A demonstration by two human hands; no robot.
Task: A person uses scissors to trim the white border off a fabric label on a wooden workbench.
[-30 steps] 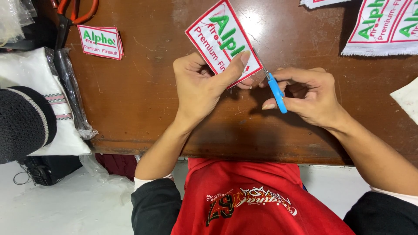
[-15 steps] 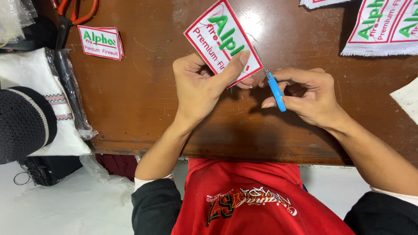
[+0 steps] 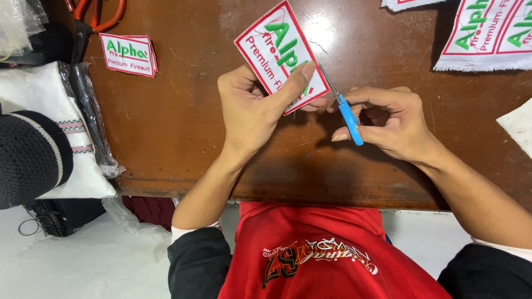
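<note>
Patch in hand: we see a white embroidered patch (image 3: 280, 52) with a red border and green lettering, held tilted in the upper middle of the frame, lifted off the worktop (image 3: 183, 144) so its lower right edge faces the blades.
Left hand: our left hand (image 3: 252, 111) pinches the patch, thumb pressed on its face near the lower edge and fingers behind it; this grip seems meant to keep the cloth taut and steady right beside the cutting point.
Right hand: our right hand (image 3: 390, 122) is closed around small blue-handled snips (image 3: 343, 108), fingers curled on the handle, the thin metal tips pointing up and left to meet the patch edge just by the left thumb. We cannot tell whether the blades are parted or closed.
Why so close: both hands sit near each other in the centre, which we judge lets the tips work along the border with little wobble.
Finished-looking pieces: a small patch of the same kind (image 3: 128, 53) lies flat at upper left, well apart from the hands.
Uncut cloth: a strip of joined patches with a frayed edge (image 3: 487, 36) lies at upper right.
Other tool: large orange-handled scissors (image 3: 91, 19) rest at the top left edge, out of reach of the work.
Left margin: bagged white cloth (image 3: 61, 127) and a dark knitted cap (image 3: 27, 155) sit off the worktop's left side.
</note>
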